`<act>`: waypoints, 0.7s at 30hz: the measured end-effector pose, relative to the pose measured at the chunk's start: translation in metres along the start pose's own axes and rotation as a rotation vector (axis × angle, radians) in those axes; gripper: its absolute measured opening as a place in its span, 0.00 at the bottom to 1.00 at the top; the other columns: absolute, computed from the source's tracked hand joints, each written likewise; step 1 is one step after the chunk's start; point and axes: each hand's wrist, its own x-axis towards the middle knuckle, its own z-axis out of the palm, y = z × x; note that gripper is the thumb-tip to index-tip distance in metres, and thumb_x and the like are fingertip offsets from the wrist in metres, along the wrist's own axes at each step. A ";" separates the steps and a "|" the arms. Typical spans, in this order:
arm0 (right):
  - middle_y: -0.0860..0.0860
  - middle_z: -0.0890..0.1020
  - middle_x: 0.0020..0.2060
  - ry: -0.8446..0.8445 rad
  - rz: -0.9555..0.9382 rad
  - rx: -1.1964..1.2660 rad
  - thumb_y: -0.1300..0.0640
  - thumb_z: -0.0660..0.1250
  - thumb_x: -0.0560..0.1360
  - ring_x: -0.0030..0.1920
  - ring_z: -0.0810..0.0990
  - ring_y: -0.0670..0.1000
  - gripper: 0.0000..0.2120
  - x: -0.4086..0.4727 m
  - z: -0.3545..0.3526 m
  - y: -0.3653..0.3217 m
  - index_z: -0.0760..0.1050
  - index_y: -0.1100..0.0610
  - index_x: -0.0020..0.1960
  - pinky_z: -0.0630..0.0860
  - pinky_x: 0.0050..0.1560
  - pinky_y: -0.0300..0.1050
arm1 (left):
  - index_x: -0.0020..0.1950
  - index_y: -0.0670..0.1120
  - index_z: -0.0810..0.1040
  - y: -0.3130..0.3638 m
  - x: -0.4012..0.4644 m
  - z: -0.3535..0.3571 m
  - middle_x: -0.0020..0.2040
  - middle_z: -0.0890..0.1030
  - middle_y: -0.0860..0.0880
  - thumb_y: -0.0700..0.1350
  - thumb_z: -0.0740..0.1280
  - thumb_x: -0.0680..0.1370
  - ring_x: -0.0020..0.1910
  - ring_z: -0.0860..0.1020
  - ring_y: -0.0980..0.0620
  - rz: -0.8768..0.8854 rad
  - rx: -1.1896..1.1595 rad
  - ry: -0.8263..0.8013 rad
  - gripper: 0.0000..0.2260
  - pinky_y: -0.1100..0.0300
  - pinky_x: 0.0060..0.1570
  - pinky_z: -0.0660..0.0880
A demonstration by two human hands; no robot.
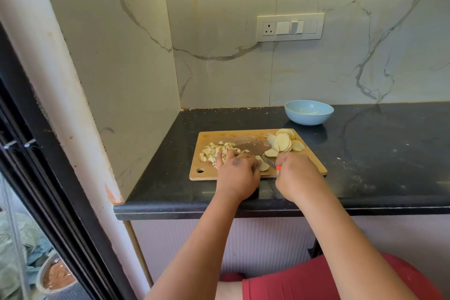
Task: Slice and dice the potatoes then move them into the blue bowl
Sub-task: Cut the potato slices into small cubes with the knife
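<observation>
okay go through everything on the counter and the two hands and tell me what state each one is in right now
Blue bowl: upright, almost empty.
Cutting board: flat on counter.
Diced potato: piled at board's left.
Potato slices: uncut, overlapping at board's right.
Knife: blade on board.
Left hand: steadying slices under the blade.
Right hand: gripping the knife.

Home kitchen: countertop [365,153], cutting board [219,137].
</observation>
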 end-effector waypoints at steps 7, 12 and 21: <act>0.50 0.77 0.42 -0.045 -0.051 -0.107 0.64 0.66 0.73 0.41 0.76 0.50 0.11 -0.018 -0.032 0.019 0.76 0.53 0.53 0.75 0.41 0.43 | 0.63 0.56 0.80 0.000 0.000 -0.001 0.64 0.78 0.57 0.50 0.57 0.81 0.67 0.65 0.48 -0.008 -0.009 -0.006 0.15 0.41 0.74 0.45; 0.49 0.78 0.44 0.026 -0.115 -0.012 0.59 0.65 0.78 0.39 0.75 0.47 0.06 -0.025 -0.036 0.039 0.77 0.50 0.52 0.70 0.32 0.37 | 0.64 0.56 0.79 0.000 -0.002 0.000 0.65 0.77 0.57 0.50 0.57 0.81 0.66 0.65 0.48 0.003 -0.011 -0.015 0.15 0.43 0.74 0.48; 0.41 0.72 0.34 0.228 -0.182 0.259 0.57 0.61 0.80 0.33 0.71 0.41 0.08 -0.021 0.021 0.035 0.76 0.50 0.57 0.61 0.25 0.31 | 0.58 0.52 0.81 -0.001 -0.003 -0.001 0.59 0.81 0.55 0.45 0.56 0.81 0.62 0.66 0.48 -0.030 -0.059 0.027 0.15 0.46 0.71 0.51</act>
